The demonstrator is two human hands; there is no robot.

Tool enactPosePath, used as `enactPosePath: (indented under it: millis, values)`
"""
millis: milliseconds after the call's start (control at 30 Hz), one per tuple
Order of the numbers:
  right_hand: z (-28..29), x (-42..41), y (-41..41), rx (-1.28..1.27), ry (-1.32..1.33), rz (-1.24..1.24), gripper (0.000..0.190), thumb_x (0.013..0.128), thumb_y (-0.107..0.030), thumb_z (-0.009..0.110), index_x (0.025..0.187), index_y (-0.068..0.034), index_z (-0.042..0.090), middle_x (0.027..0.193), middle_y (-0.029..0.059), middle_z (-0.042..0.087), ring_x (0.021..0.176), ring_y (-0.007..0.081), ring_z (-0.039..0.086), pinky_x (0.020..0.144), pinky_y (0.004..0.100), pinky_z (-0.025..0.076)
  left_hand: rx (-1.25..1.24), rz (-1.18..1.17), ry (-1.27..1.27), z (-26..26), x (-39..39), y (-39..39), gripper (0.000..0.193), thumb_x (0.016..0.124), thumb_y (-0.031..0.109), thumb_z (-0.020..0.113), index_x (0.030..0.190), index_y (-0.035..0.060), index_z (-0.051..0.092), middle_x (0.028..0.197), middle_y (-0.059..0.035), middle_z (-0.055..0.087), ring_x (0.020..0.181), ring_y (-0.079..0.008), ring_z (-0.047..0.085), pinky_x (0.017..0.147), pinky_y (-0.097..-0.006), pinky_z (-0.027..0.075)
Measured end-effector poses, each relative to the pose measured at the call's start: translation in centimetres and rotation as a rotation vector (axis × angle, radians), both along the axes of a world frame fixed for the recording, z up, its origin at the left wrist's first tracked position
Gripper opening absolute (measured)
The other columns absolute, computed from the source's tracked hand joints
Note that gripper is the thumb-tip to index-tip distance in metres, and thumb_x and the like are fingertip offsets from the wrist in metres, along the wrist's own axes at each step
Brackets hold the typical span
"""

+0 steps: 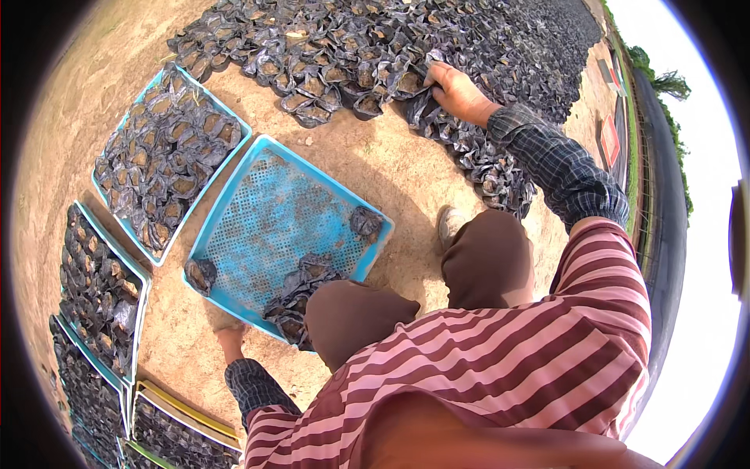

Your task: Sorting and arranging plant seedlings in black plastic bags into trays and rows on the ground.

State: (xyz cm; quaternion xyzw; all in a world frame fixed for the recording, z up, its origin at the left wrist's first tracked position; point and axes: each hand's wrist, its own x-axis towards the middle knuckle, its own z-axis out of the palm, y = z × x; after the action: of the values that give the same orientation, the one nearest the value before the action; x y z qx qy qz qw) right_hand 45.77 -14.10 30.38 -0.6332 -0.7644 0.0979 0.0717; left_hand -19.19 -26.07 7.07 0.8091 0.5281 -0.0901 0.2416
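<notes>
My right hand (460, 94) reaches out to the front edge of a wide bed of soil-filled black plastic nursery bags (357, 64). Its thumb and fingers pinch the rim of one black nursery bag (412, 85). Low on the left, my left hand (229, 331) is blurred beside the outer wall of a blue perforated plastic tray (278, 193); its fingers are hard to make out. Inside that tray, one bag (201, 275) stands in the left corner and another bag (366, 223) at the right. Several bags (302, 290) are bunched by my knee, partly hidden.
A second blue tray (249, 132), packed with filled bags, stands to the left. More full trays (143, 293) line the lower left, one with a yellow rim (187, 413). A row of bags (498, 176) runs near my shoe (451, 225). Sandy ground (345, 158) lies between.
</notes>
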Motion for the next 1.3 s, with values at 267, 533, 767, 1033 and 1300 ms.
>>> enactPosePath:
  millis: [267, 533, 767, 1033, 1300]
  values:
    - [-15.4, -0.8, -5.6, -0.107, 0.282, 0.136, 0.022, 0.073, 0.006, 0.056, 0.094, 0.002, 0.054, 0.100, 0.0218, 0.054, 0.099, 0.0443, 0.053, 0.085, 0.0473, 0.045, 0.141, 0.613, -0.270, -9.4, -13.8, -9.3, 0.064, 0.068, 0.030, 0.085, 0.104, -0.0146, 0.055, 0.085, -0.0213, 0.065, 0.066, -0.0248, 0.066, 0.049, -0.0365, 0.051]
    - [-23.3, 6.4, -3.7, -0.059, -0.030, -0.001, 0.019, 0.076, 0.004, 0.053, 0.095, 0.002, 0.051, 0.101, 0.0284, 0.058, 0.087, 0.0442, 0.061, 0.074, 0.0482, 0.050, -0.380, 1.246, -0.199, -12.3, -3.2, -13.5, 0.038, 0.088, 0.029, 0.068, 0.070, -0.0007, 0.051, 0.054, -0.0064, 0.048, 0.044, -0.0172, 0.049, 0.038, -0.0329, 0.036]
    - [-21.4, 5.2, -0.5, -0.012, 0.014, -0.149, 0.022, 0.080, -0.009, 0.060, 0.102, -0.005, 0.059, 0.096, 0.0208, 0.061, 0.088, 0.0400, 0.063, 0.076, 0.0496, 0.052, -0.627, 1.303, -0.414, -6.9, -0.2, -16.9, 0.029, 0.093, 0.029, 0.059, 0.090, 0.0003, 0.057, 0.060, -0.0067, 0.051, 0.047, -0.0167, 0.048, 0.043, -0.0319, 0.035]
    - [-24.1, 2.0, 4.1, 0.007, -0.091, -0.011, 0.020, 0.084, -0.021, 0.066, 0.102, -0.012, 0.067, 0.098, 0.0175, 0.059, 0.089, 0.0356, 0.062, 0.078, 0.0448, 0.051, -0.561, 1.290, -0.433, -5.0, -0.4, -17.0, 0.030, 0.095, 0.027, 0.056, 0.120, 0.0107, 0.055, 0.061, -0.0019, 0.050, 0.045, -0.0131, 0.044, 0.040, -0.0315, 0.032]
    - [-24.3, 2.7, 5.8, 0.072, 0.126, -0.056, 0.024, 0.090, -0.027, 0.059, 0.095, -0.005, 0.067, 0.085, 0.0210, 0.066, 0.084, 0.0387, 0.064, 0.075, 0.0477, 0.052, -0.612, 1.381, -0.414, -6.0, 2.3, -13.0, 0.038, 0.096, 0.025, 0.055, 0.133, 0.0199, 0.051, 0.062, -0.0011, 0.052, 0.044, -0.0124, 0.044, 0.039, -0.0320, 0.033]
